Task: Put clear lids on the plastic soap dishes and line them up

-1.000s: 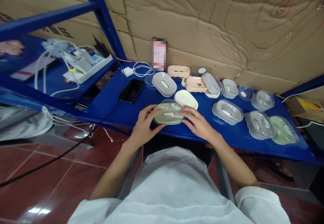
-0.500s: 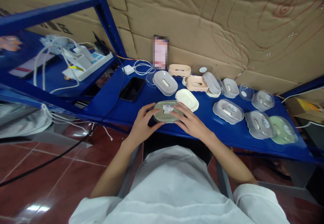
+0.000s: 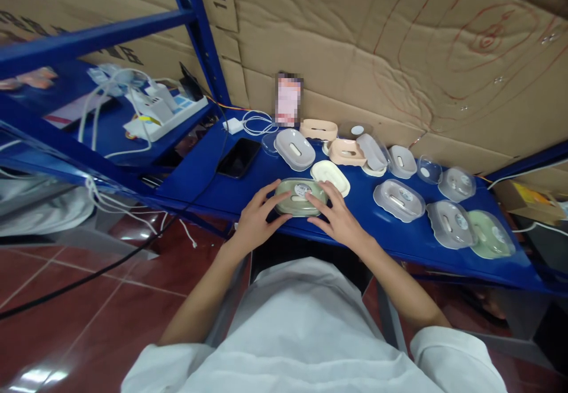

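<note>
Green box point(image 3: 300, 197) clamped between the left hand point(image 3: 257, 221) and the right hand point(image 3: 339, 218) at the near edge of the blue bench point(image 3: 199, 174).
Each hand curls its fingers over one end of the box, which rests on the bench under a clear lid with one round sticker. Just beyond the right hand lies one cream tray point(image 3: 331, 177); beyond the left hand, one black phone point(image 3: 238, 157). Farther back stand two peach boxes point(image 3: 347, 151). Far off the right hand sits a second green box point(image 3: 490, 234), with two clear-lidded boxes point(image 3: 398, 199) in between.
</note>
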`<state>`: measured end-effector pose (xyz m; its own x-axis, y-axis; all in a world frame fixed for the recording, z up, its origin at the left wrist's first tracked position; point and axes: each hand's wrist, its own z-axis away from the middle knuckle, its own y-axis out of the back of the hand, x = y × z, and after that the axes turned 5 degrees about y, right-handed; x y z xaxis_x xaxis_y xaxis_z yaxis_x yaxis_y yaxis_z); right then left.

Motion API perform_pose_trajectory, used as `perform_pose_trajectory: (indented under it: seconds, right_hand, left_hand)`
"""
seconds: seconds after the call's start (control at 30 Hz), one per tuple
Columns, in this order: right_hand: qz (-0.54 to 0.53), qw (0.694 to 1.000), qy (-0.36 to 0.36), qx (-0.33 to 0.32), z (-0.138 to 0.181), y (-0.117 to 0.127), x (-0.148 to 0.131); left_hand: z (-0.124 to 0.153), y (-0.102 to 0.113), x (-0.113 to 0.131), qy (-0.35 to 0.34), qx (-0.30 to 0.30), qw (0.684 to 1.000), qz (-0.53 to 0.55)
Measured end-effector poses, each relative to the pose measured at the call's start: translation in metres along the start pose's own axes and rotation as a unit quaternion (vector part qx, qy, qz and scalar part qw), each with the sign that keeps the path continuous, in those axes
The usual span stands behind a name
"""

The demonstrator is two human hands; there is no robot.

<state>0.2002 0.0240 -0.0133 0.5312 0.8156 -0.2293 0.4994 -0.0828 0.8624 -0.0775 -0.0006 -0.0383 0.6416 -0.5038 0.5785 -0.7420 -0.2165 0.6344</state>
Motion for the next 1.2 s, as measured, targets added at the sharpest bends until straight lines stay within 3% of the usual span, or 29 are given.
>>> perform_pose_trajectory:
  seconds: [0.17, 0.3, 0.43, 0.53, 0.7, 0.8, 0.9, 1.03, 1.2]
  right_hand:
    - [-0.031, 0.999, -0.017, -0.009, -0.001, 0.002, 0.004]
    - [0.007, 1.000, -0.008, 0.010, 0.003, 0.011, 0.009]
    - [0.061, 0.996, -0.008, 0.062, 0.017, 0.030, 0.015]
    - [0.113, 0.985, -0.051, 0.117, 0.037, 0.054, 0.020]
    - [0.240, 0.930, -0.145, 0.237, 0.081, 0.111, 0.037]
    - [0.284, 0.888, -0.187, 0.308, 0.111, 0.144, 0.064]
    - [0.293, 0.844, -0.282, 0.351, 0.140, 0.165, 0.098]
    - [0.333, 0.791, -0.386, 0.337, 0.165, 0.169, 0.128]
    - [0.359, 0.797, -0.396, 0.281, 0.175, 0.156, 0.137]
  left_hand:
    - [0.000, 0.001, 0.000, -0.008, -0.007, 1.000, 0.000]
    - [0.002, 0.001, 0.003, -0.014, -0.021, 0.999, -0.038]
    - [0.003, 0.000, 0.006, 0.008, -0.034, 0.997, -0.067]
    - [0.003, -0.001, 0.006, 0.006, -0.050, 0.995, -0.088]
    - [0.002, -0.006, 0.006, -0.027, -0.049, 0.994, -0.096]
    - [0.001, -0.008, 0.007, -0.032, -0.046, 0.993, -0.102]
    - [0.000, -0.007, 0.008, -0.035, -0.051, 0.993, -0.103]
    - [0.001, -0.007, 0.009, -0.033, -0.051, 0.993, -0.104]
    - [0.001, -0.008, 0.009, -0.031, -0.049, 0.993, -0.107]
